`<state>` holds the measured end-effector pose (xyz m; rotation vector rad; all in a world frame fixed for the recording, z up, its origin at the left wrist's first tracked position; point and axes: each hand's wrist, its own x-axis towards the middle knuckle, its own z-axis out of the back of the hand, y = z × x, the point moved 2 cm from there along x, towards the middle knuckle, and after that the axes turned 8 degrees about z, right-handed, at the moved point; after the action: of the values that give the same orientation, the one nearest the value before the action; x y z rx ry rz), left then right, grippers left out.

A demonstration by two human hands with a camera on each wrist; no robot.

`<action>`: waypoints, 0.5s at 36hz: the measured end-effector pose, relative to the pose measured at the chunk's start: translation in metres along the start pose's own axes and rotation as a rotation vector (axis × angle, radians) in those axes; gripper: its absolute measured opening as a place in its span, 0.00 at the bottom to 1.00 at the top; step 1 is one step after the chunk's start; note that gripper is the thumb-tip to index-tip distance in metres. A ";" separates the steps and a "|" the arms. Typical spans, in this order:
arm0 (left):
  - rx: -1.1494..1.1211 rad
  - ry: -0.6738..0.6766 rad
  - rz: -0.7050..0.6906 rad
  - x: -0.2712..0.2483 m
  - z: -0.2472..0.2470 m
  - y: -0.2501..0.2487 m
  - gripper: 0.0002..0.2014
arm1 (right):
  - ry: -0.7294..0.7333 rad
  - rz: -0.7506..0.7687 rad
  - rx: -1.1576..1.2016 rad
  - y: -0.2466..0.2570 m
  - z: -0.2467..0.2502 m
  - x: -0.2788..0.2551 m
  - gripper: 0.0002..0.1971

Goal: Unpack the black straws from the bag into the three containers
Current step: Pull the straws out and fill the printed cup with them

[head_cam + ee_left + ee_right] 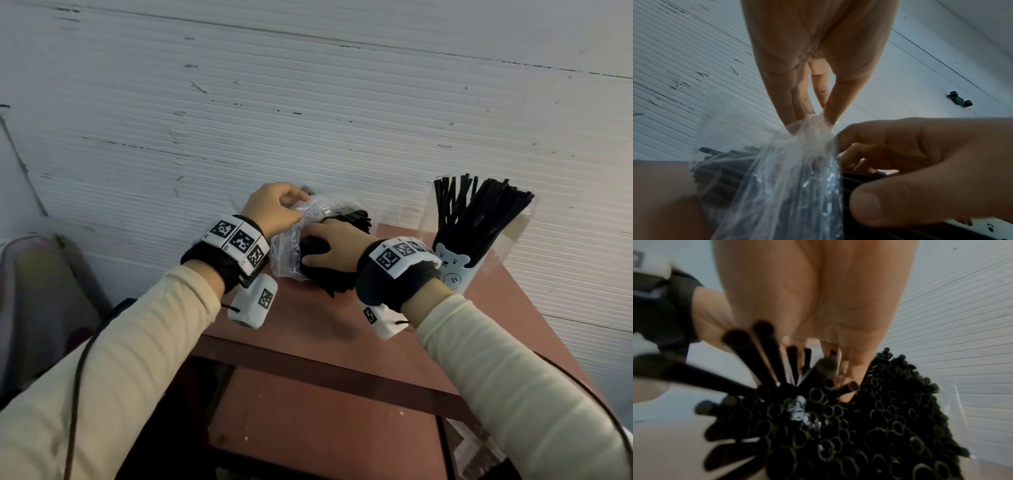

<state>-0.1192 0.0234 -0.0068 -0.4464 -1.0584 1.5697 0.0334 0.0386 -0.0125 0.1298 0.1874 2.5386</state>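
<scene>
A clear plastic bag (291, 246) full of black straws (352, 219) lies on the reddish table (308, 325) near the wall. My left hand (274, 209) pinches the bag's bunched film (813, 128) between thumb and fingertips and holds it up. My right hand (335, 250) reaches into the bag's mouth and grips a bundle of black straws (838, 418), whose open ends fill the right wrist view. One clear container (479, 240) with a bear picture stands at the right, holding several black straws (479, 212) upright. Other containers are not visible.
A white ribbed wall (308, 102) rises right behind the table. A lower shelf board (325, 428) sits beneath the table top. A greyish bag or chair (41, 291) is at the far left. Cables run along both sleeves.
</scene>
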 end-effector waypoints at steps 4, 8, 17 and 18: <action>0.033 0.018 -0.005 0.000 0.002 0.001 0.16 | 0.059 0.006 -0.025 0.005 -0.001 0.003 0.23; 0.058 0.051 0.003 0.001 0.004 0.003 0.15 | 0.096 0.023 -0.026 0.004 0.003 0.002 0.23; 0.045 0.072 0.007 0.001 0.002 -0.003 0.14 | 0.006 0.024 0.059 -0.008 0.015 -0.005 0.20; 0.043 0.074 0.005 0.000 0.001 -0.004 0.14 | -0.009 0.019 0.061 -0.009 0.017 -0.007 0.20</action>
<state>-0.1182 0.0228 -0.0031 -0.4746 -0.9659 1.5651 0.0462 0.0437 0.0025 0.1680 0.2617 2.5513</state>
